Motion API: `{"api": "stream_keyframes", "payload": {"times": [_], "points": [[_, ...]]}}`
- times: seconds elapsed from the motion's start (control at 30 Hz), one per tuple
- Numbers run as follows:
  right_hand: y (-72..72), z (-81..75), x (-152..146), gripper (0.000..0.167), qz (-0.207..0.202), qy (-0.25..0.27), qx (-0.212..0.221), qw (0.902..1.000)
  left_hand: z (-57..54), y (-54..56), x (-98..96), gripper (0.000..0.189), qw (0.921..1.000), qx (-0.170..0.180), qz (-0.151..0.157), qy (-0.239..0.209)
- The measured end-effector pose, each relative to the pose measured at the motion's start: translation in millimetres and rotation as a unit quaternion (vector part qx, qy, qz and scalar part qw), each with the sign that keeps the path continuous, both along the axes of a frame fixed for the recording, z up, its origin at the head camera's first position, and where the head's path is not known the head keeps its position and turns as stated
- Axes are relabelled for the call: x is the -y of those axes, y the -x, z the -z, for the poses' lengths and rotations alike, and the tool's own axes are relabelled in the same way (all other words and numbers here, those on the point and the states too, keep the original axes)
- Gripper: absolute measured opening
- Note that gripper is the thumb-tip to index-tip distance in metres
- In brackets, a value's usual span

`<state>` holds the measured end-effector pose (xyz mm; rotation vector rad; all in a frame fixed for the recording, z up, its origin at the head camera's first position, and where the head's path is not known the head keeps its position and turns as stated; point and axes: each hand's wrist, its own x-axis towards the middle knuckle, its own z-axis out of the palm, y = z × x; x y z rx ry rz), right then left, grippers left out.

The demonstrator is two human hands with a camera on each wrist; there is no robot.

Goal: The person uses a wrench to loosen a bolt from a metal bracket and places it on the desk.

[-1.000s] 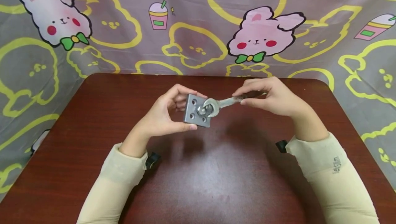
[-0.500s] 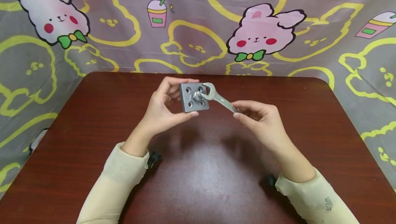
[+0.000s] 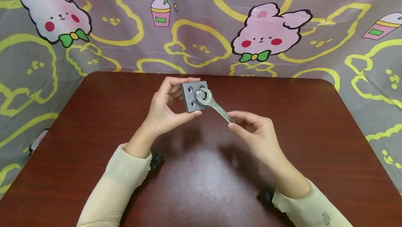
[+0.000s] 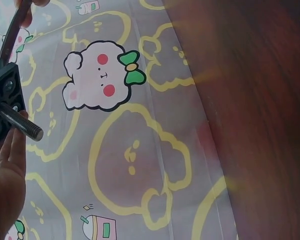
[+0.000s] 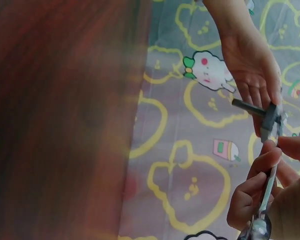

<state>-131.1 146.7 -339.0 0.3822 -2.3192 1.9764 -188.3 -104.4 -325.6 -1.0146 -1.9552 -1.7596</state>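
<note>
A grey square plate (image 3: 187, 96) with round holes is held up by its edges in my left hand (image 3: 163, 110), thumb below and fingers above. From its middle a bolt head (image 3: 201, 95) faces me. The bolt's threaded shank (image 4: 25, 123) sticks out behind the plate in the left wrist view. My right hand (image 3: 259, 133) pinches the handle of a steel open-end wrench (image 3: 218, 109) between thumb and fingers. In the head view the wrench's jaws lie around the bolt head. The wrench slants down to the right.
Below both hands spreads a dark red wooden table (image 3: 201, 185). A cartoon-printed cloth (image 3: 201, 21) hangs behind the table and at its sides. Black straps (image 3: 156, 161) show at the sleeve cuffs.
The wrench handle has swung from upper right down to lower right, with my right hand lowering. Its jaws came off to the bolt's side, then back around the head. The plate rose slightly.
</note>
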Motion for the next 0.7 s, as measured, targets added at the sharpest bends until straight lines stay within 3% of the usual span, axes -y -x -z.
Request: {"api": "stream_keyframes", "payload": {"times": [0.37,0.53,0.7], "points": [[10.6,3.1,5.4,0.024,-0.017,-0.002,-0.016,0.9997,-4.3,-1.0,2.6,0.077,0.9995,0.013,0.018,-0.02],[24.1,0.8,-2.9,0.023,-0.055,-0.005,-0.028,0.9981,-7.8,-1.0,9.2,0.077,0.9985,0.039,0.039,-0.003],[41.7,-5.4,-15.5,0.022,-0.107,-0.046,-0.042,0.9923,-10.2,-2.4,14.5,0.073,0.9952,0.065,0.069,0.024]]}}
